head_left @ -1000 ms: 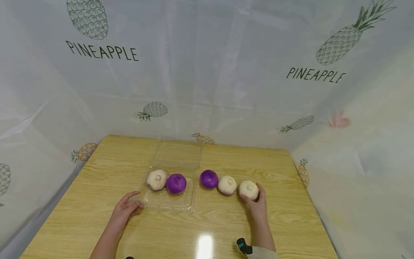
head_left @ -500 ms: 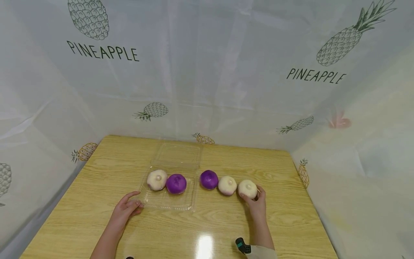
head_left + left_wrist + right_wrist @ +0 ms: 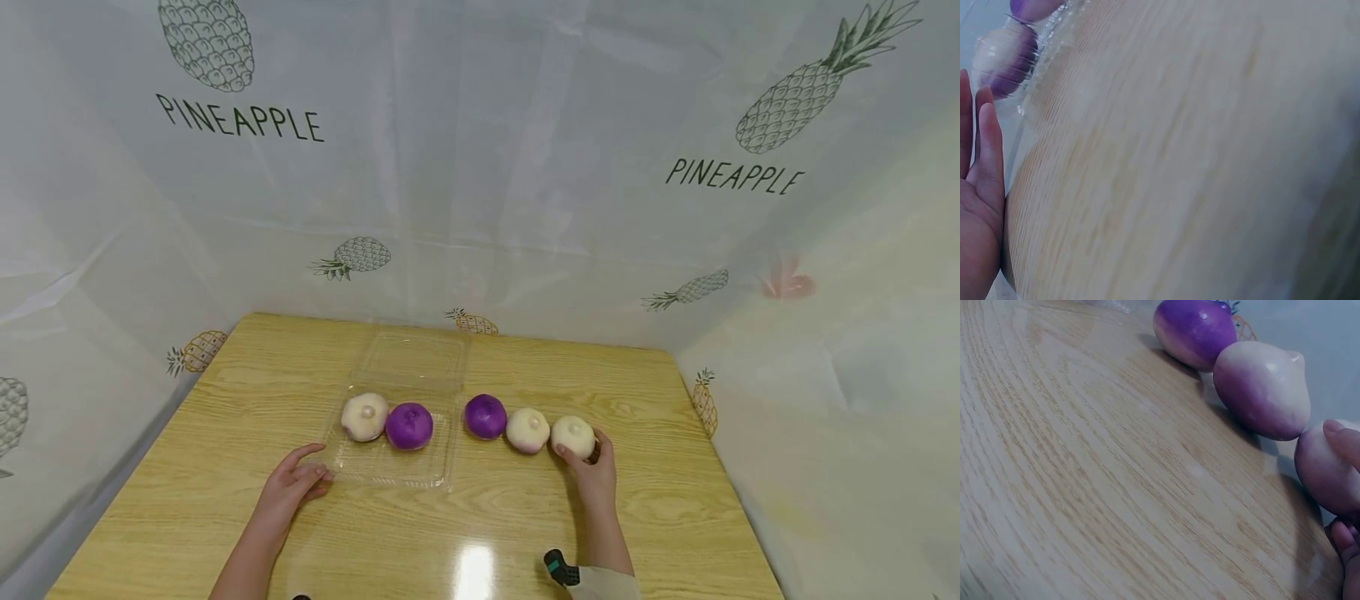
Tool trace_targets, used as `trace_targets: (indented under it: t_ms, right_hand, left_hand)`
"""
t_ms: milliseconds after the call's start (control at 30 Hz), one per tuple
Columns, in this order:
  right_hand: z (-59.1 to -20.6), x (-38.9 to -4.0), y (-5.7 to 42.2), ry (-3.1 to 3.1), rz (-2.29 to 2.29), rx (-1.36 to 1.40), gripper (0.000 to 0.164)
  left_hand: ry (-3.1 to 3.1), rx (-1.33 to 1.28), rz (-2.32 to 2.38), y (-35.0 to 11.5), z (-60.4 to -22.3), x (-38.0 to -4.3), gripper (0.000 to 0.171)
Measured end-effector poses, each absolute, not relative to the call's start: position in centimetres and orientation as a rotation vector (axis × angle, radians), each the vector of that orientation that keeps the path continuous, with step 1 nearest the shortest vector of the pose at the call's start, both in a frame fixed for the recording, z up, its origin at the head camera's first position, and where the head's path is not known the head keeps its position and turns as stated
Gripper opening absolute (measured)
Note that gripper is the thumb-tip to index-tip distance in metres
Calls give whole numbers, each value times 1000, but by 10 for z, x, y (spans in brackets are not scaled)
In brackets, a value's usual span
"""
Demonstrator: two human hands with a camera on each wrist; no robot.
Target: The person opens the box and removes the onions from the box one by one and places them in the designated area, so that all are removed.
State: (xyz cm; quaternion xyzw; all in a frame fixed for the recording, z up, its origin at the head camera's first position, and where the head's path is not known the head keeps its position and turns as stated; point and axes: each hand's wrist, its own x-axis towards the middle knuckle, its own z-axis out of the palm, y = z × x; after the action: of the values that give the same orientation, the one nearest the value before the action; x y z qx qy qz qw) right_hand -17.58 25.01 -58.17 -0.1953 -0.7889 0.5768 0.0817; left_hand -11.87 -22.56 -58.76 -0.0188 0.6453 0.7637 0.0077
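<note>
My right hand (image 3: 597,483) grips a white-topped turnip (image 3: 572,433), thumb on the near side and fingers round its right. This turnip ends a row on the table, beside another white-topped turnip (image 3: 528,429) and a purple-topped one (image 3: 485,416). In the right wrist view the gripped turnip (image 3: 1322,469) touches or nearly touches its neighbour. An open clear plastic box (image 3: 390,477) holds a white-topped turnip (image 3: 365,417) and a purple-topped turnip (image 3: 409,426), side by side. At the box's front-left corner rests my left hand (image 3: 288,492), its fingers extended in the left wrist view.
The box's clear lid (image 3: 412,354) lies folded back toward the rear of the wooden table (image 3: 510,533). A pineapple-print curtain (image 3: 480,167) hangs behind the table and along both sides. Light glares off the front of the tabletop.
My right hand has slid the gripped turnip slightly left, closing the gap to the neighbouring white-topped one. The left hand and the box stay where they were.
</note>
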Motion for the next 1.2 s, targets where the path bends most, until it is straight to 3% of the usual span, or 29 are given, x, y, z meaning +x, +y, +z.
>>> trace_targets:
  t_ms: [1200]
  right_hand:
    - [-584, -177, 250, -2358, 1678, -586, 87]
  left_hand:
    - [2009, -97, 2384, -225, -586, -118, 44]
